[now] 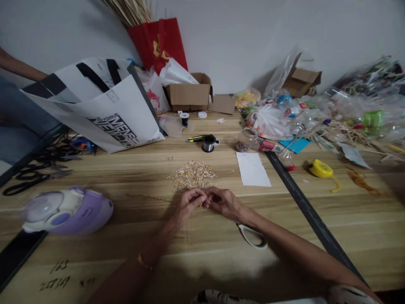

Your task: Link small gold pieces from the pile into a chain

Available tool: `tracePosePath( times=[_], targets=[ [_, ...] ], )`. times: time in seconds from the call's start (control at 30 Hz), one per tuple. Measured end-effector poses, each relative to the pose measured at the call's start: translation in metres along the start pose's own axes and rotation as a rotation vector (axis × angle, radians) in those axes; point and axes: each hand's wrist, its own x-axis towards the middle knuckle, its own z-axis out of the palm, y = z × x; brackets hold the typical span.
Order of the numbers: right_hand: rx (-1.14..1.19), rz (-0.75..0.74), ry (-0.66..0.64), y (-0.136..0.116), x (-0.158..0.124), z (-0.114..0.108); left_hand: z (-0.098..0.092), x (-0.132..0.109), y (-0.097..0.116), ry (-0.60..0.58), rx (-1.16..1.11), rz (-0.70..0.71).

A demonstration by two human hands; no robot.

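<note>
My left hand [190,203] and my right hand [225,203] meet fingertip to fingertip, low over the table. Both are closed in a pinch. What they pinch is too small and too covered by fingers to make out. Faint thin strands hang below the left hand. Just beyond the fingers lies a heap of small gold and clear beaded pieces [192,174]. From the left hand's side a thin gold strand [155,198] runs leftward along the wood. A pair of scissors with a white handle [253,237] lies partly under my right forearm.
A purple and white device [80,211] stands left, with black-handled scissors [34,173] behind it. Farther back are a wire spool [208,143], a jar of beads [246,140] and white paper [253,169]. A yellow tape measure [321,169] lies right. Beside a large bag [117,114], another person's arm shows.
</note>
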Motion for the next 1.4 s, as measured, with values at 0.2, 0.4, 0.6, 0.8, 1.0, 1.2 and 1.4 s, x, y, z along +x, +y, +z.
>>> tracePosePath(
  times=[0.2, 0.4, 0.6, 0.8, 1.0, 1.2, 1.4],
  targets=[
    [-0.074, 0.002, 0.036, 0.014, -0.003, 0.001, 0.003, -0.001, 0.009, 0.026, 0.049, -0.011],
    [-0.053, -0.017, 0.032, 0.017, -0.005, 0.000, 0.005, 0.000, 0.009, 0.041, 0.088, -0.015],
    [0.001, 0.031, 0.092, 0.019, -0.007, -0.009, 0.004, 0.000, 0.009, 0.077, 0.138, -0.029],
    [0.088, 0.055, 0.159, 0.022, -0.006, -0.014, 0.005, 0.002, 0.006, 0.189, 0.197, -0.040],
    [0.119, 0.029, 0.217, 0.011, -0.010, -0.009, 0.007, 0.004, 0.004, 0.172, 0.254, -0.049],
    [0.085, -0.046, 0.285, 0.011, -0.010, -0.002, 0.008, 0.004, 0.005, 0.165, 0.284, -0.038],
    [0.051, -0.118, 0.238, 0.010, -0.010, 0.001, 0.009, 0.005, 0.004, 0.148, 0.322, -0.006]
  ],
)
